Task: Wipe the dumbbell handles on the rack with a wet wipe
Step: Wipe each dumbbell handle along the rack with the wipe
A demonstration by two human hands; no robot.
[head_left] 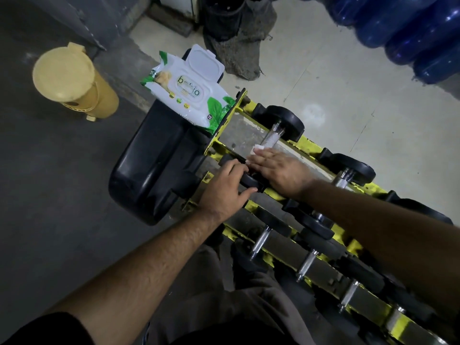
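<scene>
wipes pack [189, 93] on seat [154, 165], rack [308, 150] right

Head view, steeply down, close

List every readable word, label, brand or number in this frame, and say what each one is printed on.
"babio": large green brand lettering on the front of the wet wipes pack, partly blurred.
"72": small white number near the pack's lower corner.
The line under the brand seems to end in "wipes"; the rest is too blurred to read.
The small round badges on the pack are too small to read.
No readable text on the dumbbells, yellow rack or yellow bin.
</scene>
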